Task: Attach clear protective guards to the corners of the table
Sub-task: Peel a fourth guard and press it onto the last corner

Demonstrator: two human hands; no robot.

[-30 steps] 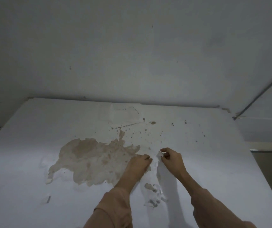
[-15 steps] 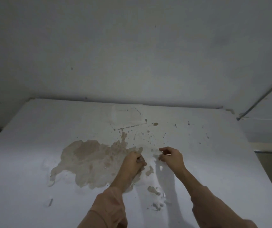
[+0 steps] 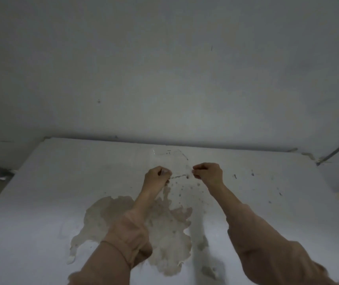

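— How many of each thing?
— Two hands, the left hand (image 3: 157,176) and the right hand (image 3: 208,173), one clear piece (image 3: 169,161) and one white bench (image 3: 41,202). There is one big brown patch (image 3: 164,233) on the bench top, with a scatter of small dark flecks to its far right.
— Where is the clear piece against the hands?
— It lies flat on the bench close to the far edge, just beyond the gap between the hands. The left hand is at its near left corner, the right hand at its near right corner.
— Are they gripping it?
— Both have fingers curled in, thumb tip against forefinger. Whether the clear piece is caught in either pinch I cannot tell; it is too faint there.
— How does it look?
— Transparent and roughly rectangular, rounded at the far left corner. Only a thin pale outline and a few short dark marks along its far side show it, and the bench shows straight through
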